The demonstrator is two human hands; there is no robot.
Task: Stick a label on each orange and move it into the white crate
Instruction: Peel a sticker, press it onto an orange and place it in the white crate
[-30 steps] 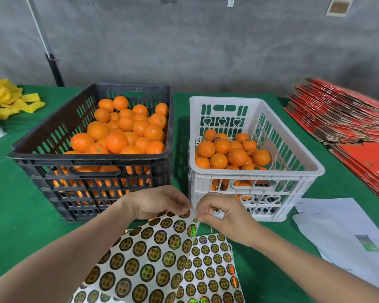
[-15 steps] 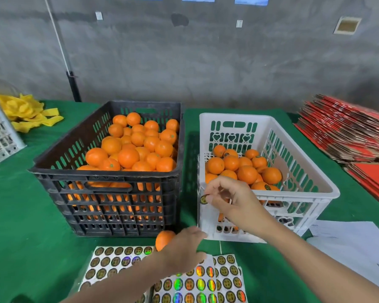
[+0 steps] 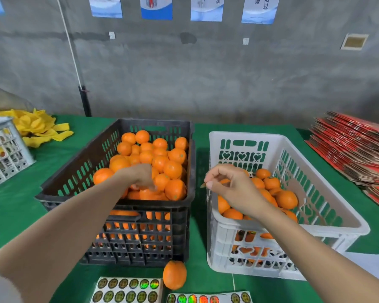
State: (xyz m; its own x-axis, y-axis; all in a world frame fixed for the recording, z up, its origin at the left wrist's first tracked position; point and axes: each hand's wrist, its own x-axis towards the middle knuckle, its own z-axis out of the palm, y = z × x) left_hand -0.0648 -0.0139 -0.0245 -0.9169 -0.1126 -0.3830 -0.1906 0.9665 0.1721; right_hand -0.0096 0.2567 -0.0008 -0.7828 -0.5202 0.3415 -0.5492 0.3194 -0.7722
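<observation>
Your right hand (image 3: 234, 189) pinches the label (image 3: 203, 185) beside the white crate (image 3: 249, 135) rim, left hand (image 3: 140, 173) fingers hidden among oranges (image 3: 173, 169) in the black crate (image 3: 192, 171), grip unclear: fumble that pick and the label can curl onto itself.

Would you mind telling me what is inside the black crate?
The black crate holds a heap of oranges, and the left hand reaches in among them. Whether its fingers grip one is hidden by the hand itself; lower layers show only through the slots.

Prob. label (image 3: 203, 185) in R grip (image 3: 230, 189), tiny.
</observation>
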